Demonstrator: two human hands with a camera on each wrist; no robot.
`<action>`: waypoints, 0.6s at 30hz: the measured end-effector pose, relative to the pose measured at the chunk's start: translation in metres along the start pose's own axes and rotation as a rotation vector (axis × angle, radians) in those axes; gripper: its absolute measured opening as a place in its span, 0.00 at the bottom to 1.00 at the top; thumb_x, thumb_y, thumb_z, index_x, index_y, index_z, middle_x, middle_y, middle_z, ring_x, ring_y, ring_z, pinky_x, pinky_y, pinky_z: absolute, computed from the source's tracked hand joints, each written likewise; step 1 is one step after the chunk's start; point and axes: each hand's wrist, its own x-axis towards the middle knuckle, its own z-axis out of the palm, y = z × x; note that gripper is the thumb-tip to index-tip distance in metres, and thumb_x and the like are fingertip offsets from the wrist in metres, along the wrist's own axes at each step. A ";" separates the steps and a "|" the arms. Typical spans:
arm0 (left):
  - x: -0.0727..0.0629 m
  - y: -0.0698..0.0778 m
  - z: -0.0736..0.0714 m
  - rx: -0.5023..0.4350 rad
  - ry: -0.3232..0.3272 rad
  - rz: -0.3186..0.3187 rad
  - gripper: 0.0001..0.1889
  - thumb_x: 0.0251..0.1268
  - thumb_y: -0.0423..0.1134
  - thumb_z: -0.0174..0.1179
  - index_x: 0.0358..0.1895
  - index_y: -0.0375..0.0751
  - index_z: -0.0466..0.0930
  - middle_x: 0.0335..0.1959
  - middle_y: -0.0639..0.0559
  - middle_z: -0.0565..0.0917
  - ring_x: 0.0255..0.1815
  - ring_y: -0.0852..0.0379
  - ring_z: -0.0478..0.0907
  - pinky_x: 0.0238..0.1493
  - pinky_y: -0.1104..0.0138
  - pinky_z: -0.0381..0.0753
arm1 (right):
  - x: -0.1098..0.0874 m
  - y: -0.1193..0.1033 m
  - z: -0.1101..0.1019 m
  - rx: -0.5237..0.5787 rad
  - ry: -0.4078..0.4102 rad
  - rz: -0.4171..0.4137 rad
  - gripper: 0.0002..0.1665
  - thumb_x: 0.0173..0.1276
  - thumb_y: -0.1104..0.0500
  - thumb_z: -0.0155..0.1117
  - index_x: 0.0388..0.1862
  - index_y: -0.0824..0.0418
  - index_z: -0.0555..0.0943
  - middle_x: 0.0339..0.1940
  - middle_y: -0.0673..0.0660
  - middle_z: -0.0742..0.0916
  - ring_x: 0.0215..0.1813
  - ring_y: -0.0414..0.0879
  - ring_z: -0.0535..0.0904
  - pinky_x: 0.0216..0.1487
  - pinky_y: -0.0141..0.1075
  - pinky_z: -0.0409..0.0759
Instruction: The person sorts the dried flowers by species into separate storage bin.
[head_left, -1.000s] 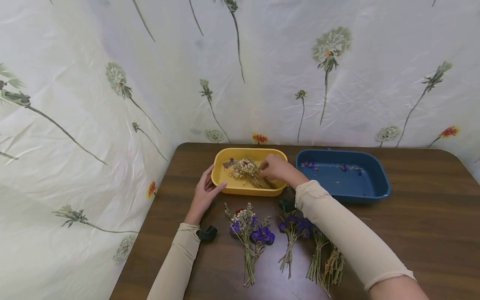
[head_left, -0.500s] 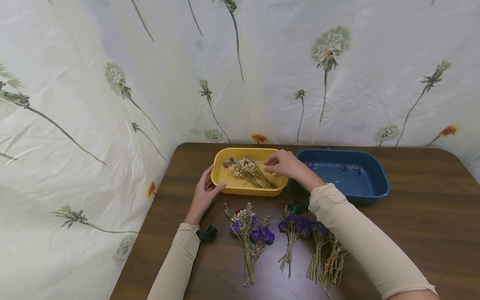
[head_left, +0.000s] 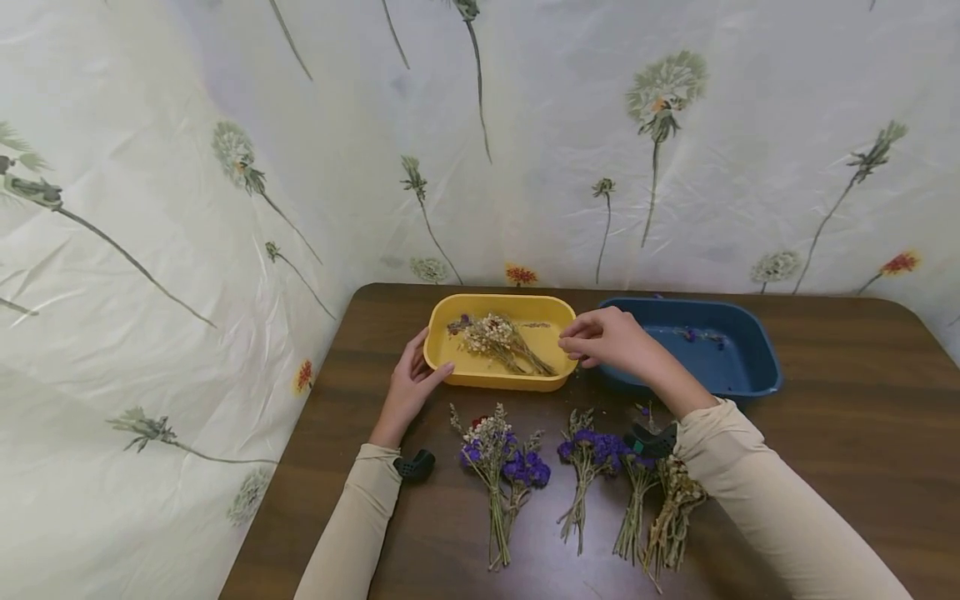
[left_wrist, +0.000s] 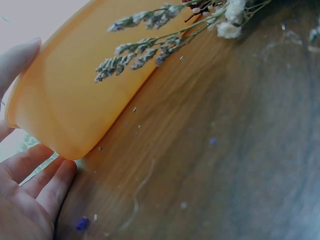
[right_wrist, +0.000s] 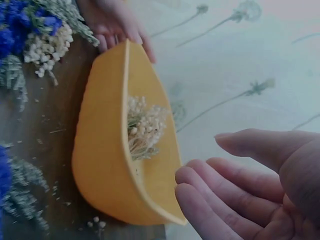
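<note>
A: Hands?

B: Left hand (head_left: 408, 385) grips the yellow tray (head_left: 506, 382) at its left end. Right hand (head_left: 613, 340) half open, empty, by the other end.

A: Flowers?

B: Dried bunch (head_left: 492, 335) in that tray, between the hands; other bunches (head_left: 493, 483) nearer the wearer than either hand.

A: Surface, room?

B: Wood-grain table (head_left: 847, 417), purple bit (left_wrist: 83, 223) beside left hand. Blue tray (head_left: 701, 367) partly behind right hand. Dandelion-print sheet (head_left: 540, 108) beyond both.

Left hand (head_left: 408, 382) grips, right hand (head_left: 617, 340) hangs loose

I see the left forearm (head_left: 352, 525) at bottom left, thumb parted from fingers; the right forearm (head_left: 787, 500) slants in lower right, thumb clear of gently bent fingers.
</note>
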 end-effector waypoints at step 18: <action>-0.001 0.000 0.000 -0.016 -0.005 0.010 0.40 0.69 0.47 0.70 0.80 0.64 0.59 0.78 0.45 0.70 0.76 0.46 0.71 0.74 0.47 0.73 | -0.072 0.024 -0.007 -0.039 0.055 0.033 0.21 0.75 0.46 0.67 0.50 0.62 0.87 0.37 0.55 0.92 0.40 0.49 0.89 0.38 0.39 0.90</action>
